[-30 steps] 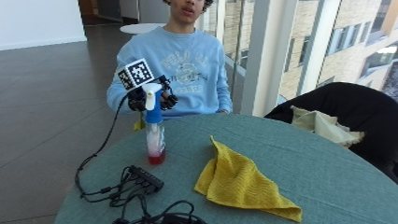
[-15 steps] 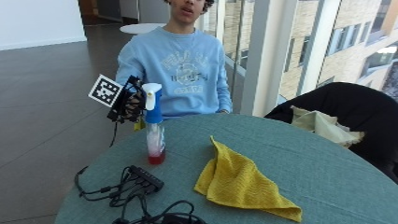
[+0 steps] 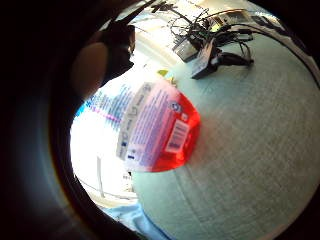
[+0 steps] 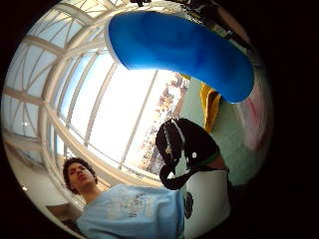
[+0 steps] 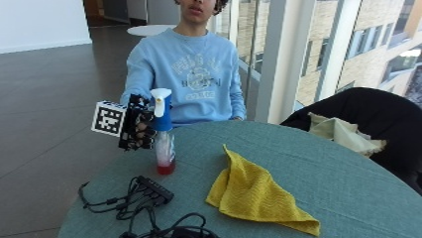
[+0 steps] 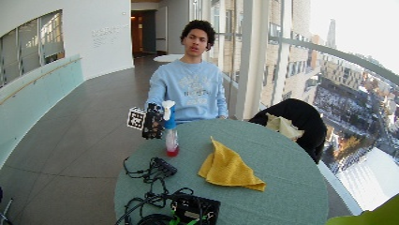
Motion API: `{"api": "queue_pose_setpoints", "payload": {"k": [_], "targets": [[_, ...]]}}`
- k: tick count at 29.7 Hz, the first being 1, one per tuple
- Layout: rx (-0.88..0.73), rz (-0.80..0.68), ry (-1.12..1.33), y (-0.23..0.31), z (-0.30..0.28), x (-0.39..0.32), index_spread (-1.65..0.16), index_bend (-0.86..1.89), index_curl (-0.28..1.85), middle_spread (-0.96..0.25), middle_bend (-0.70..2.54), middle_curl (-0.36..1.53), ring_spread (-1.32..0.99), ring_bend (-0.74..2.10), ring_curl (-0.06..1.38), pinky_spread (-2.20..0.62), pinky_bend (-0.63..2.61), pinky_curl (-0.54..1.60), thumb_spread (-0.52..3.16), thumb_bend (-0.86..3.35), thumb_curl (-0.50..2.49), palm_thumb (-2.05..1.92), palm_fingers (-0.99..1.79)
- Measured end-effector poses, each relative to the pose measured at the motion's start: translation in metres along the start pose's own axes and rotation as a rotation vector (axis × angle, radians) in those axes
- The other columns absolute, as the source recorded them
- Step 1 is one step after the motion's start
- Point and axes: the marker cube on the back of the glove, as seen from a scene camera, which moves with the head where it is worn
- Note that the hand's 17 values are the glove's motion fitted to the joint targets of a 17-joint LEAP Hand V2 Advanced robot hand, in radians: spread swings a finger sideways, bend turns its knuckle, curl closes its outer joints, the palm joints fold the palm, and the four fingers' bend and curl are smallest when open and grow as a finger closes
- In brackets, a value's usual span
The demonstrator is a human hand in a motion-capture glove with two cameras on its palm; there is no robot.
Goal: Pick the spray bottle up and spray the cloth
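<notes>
Outside view shows the gloved right hand (image 5: 137,130) beside the upright spray bottle (image 5: 163,134); fingers' grip can't be told.

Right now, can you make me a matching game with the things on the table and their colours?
Things:
1. clear plastic spray bottle's trigger head
2. crumpled cloth
3. liquid at the bottle's bottom
4. round tablecloth-covered table

Colours:
A. yellow
B. grey-green
C. blue and white
D. red

Pairs: 1-C, 2-A, 3-D, 4-B
</notes>
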Motion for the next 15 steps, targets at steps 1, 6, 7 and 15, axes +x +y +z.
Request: {"api": "queue_pose_setpoints", "payload": {"k": [1, 6, 7, 15], "targets": [[-0.002, -0.005, -0.006, -0.004, 0.003, 0.001, -0.39, 0.09, 0.22, -0.07, 0.25, 0.40, -0.03, 0.26, 0.33, 0.19, 0.33, 0.36, 1.10, -0.03, 0.36, 0.72, 0.58], [-0.112, -0.075, -0.032, -0.014, 0.012, 0.011, -0.39, 0.09, 0.21, -0.07, 0.26, 0.40, -0.02, 0.28, 0.34, 0.20, 0.34, 0.36, 1.08, -0.03, 0.35, 0.70, 0.58], [-0.133, -0.085, -0.033, -0.015, 0.013, 0.013, -0.39, 0.09, 0.21, -0.07, 0.26, 0.40, -0.02, 0.29, 0.34, 0.20, 0.34, 0.36, 1.07, -0.03, 0.35, 0.70, 0.58], [-0.049, 0.016, -0.041, -0.028, 0.023, 0.011, -0.39, 0.07, 0.18, -0.08, 0.33, 0.42, -0.03, 0.35, 0.35, 0.22, 0.31, 0.35, 1.05, -0.03, 0.34, 0.67, 0.60]]}}
